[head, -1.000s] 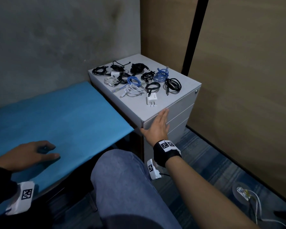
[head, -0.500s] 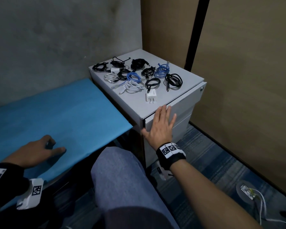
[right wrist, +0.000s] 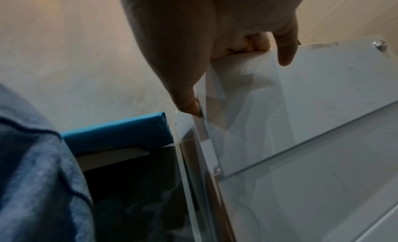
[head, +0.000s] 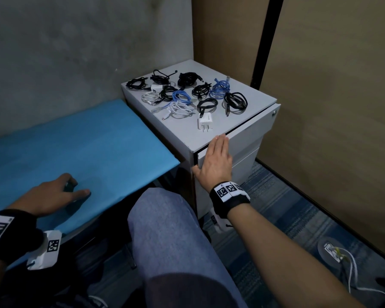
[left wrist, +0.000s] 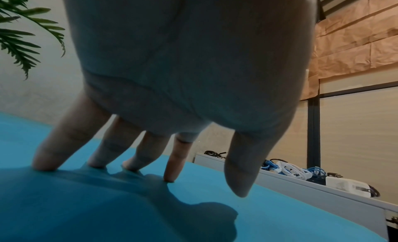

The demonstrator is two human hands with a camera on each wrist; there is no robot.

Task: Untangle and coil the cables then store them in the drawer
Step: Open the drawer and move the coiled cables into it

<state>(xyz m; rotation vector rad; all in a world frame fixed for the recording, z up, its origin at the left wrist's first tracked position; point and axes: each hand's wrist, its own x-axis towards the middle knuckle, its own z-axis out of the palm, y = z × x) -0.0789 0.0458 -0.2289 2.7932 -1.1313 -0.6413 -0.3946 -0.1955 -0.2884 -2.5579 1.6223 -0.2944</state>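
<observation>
Our right hand (head: pixel 217 162) curls over the top edge of the drawer (head: pixel 249 141), pulled slightly out; our left hand (head: pixel 51 194) rests fingertips, empty, on the blue worktop (head: pixel 76 143). Coiled cables (head: pixel 187 94) and a charger (head: pixel 204 123) crowd the cabinet (head: pixel 187 138) top.

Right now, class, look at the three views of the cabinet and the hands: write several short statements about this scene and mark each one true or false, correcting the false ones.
1. The top drawer stands slightly open. True.
2. The right hand holds a coiled cable. False: its fingers hook over the drawer front's top edge and hold no cable.
3. The coiled cables lie on the cabinet top. True.
4. The left hand grips the white charger plug. False: its fingertips rest on the blue tabletop; the plug lies on the cabinet.
5. All the cables are black. False: some are blue, some white.
</observation>
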